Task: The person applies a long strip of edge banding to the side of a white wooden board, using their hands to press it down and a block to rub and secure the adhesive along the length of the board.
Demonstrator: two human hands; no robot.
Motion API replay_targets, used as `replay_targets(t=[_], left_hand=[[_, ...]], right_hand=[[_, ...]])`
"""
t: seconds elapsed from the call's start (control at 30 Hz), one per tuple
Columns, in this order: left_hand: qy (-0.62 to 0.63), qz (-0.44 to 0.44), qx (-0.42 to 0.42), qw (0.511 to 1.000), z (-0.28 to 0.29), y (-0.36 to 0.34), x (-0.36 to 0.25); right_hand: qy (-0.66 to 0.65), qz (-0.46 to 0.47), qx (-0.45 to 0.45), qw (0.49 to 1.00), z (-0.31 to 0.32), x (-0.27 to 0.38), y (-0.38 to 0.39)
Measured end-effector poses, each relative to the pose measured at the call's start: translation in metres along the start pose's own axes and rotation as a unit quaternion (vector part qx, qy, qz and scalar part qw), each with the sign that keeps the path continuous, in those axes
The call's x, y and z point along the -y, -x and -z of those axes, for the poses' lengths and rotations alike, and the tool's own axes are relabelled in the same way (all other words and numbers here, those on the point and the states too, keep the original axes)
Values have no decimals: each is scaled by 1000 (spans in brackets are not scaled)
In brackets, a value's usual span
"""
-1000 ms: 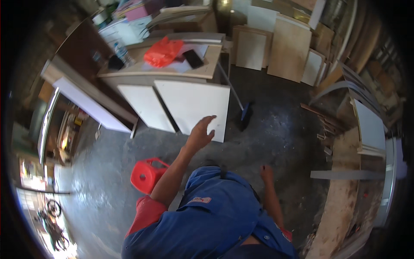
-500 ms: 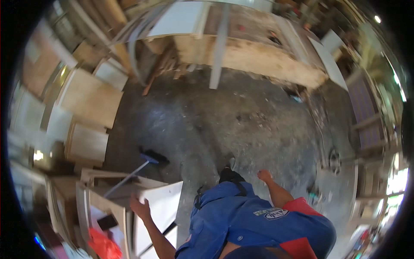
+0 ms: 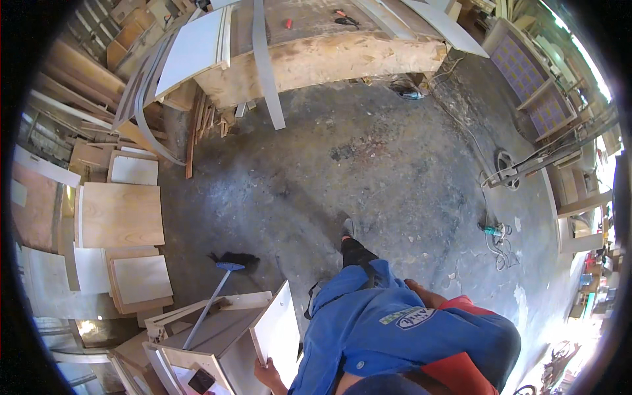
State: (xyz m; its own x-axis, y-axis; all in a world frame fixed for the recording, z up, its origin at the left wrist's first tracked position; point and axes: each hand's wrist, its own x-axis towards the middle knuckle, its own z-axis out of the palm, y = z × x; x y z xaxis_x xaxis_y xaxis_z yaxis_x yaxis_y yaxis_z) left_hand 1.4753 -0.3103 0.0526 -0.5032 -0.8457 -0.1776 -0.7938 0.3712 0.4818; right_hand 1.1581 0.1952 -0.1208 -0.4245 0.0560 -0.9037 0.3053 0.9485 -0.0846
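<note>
At the bottom of the view my left hand (image 3: 268,372) grips the lower edge of a white panel (image 3: 276,322) that leans on the side of a wooden cabinet (image 3: 224,329). A broom (image 3: 226,266) leans in the cabinet, its blue head over the floor. A dark phone (image 3: 201,380) lies on the cabinet near my left hand. My right hand (image 3: 413,286) hangs beside my blue-clad body, partly hidden by it, so its fingers are unclear. My foot (image 3: 349,228) shows on the concrete floor.
A long plywood bench (image 3: 316,62) with boards and a grey strip (image 3: 270,92) spans the back. Stacked panels (image 3: 122,214) line the left. A green power tool (image 3: 494,230) with cords lies on the floor at right, near a purple-patterned rack (image 3: 520,72).
The view has swung right, away from the cabinet with the red bag, toward the bench and floor. My left hand has moved from raised with spread fingers onto the white panel's edge.
</note>
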Motion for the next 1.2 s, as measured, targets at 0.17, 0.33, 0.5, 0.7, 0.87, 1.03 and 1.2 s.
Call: replay_targets(t=[0.17, 0.33, 0.5, 0.7, 0.87, 1.03, 1.2], left_hand=[[-139, -24, -77, 987, -20, -5, 67], [-75, -2, 63, 995, -22, -12, 78], [19, -14, 185, 982, -44, -10, 121], [-108, 83, 80, 987, -52, 10, 69], [-88, -16, -239, 967, -54, 2, 91], [-309, 7, -293, 905, -42, -6, -36], [-376, 39, -306, 874, -30, -10, -49]], right_hand=[[142, 128, -87, 978, 67, 61, -89], [-25, 238, -284, 929, 158, 145, -65], [-69, 269, -357, 892, 176, 153, -44], [119, 142, -192, 964, 88, 23, -88], [188, 96, -78, 974, 51, -36, -53], [30, 25, -168, 985, 46, -51, -58], [-51, 56, -189, 979, 64, -3, -44]])
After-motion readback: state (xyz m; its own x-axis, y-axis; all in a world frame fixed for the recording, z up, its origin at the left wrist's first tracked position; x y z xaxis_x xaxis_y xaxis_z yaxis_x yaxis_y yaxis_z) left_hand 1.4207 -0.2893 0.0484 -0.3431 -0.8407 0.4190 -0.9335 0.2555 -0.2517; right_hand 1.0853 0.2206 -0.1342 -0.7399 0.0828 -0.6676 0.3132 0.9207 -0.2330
